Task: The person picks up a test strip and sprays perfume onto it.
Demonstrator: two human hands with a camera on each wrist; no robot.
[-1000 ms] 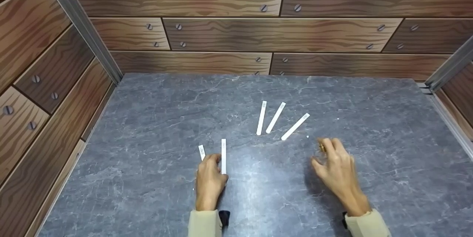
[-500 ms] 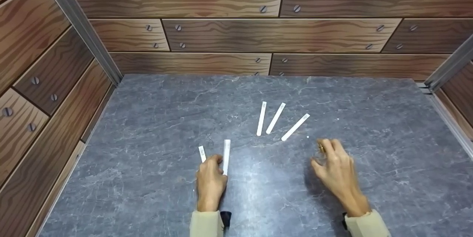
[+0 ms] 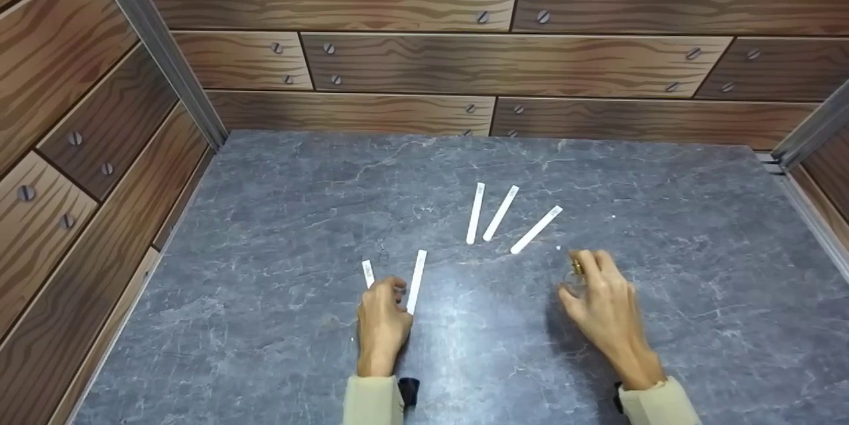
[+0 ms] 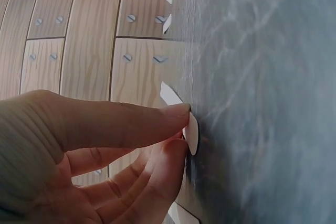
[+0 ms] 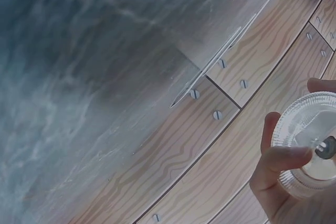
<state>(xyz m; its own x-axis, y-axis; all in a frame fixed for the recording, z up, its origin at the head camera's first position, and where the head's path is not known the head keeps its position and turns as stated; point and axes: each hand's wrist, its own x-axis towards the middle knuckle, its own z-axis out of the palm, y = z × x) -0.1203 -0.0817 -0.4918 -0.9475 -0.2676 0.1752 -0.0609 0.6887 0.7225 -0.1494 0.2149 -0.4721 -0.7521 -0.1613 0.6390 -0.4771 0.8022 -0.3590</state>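
Note:
My left hand (image 3: 383, 329) pinches the near end of a narrow white paper test strip (image 3: 417, 279) between thumb and finger, low over the table. In the left wrist view the rounded tip of this strip (image 4: 193, 137) shows past the thumb. Another white strip (image 3: 368, 274) lies left of the hand, its near part hidden. On the right, my right hand (image 3: 605, 302) holds a clear round plastic container (image 5: 296, 116) with a ridged rim, cut off by the frame edge. A small dark piece (image 5: 326, 148) shows at its middle; in the head view something gold-coloured (image 3: 577, 267) glints there.
Three more white strips, the left one (image 3: 475, 213), the middle one (image 3: 501, 213) and the right one (image 3: 536, 230), lie fanned out beyond the hands. Wood-patterned panels (image 3: 398, 63) and metal posts (image 3: 156, 47) border the grey marbled table (image 3: 278, 213).
The strip in my left hand has swung its far end to the right and now slants. The right hand stays in place with the container. The head view has shifted slightly.

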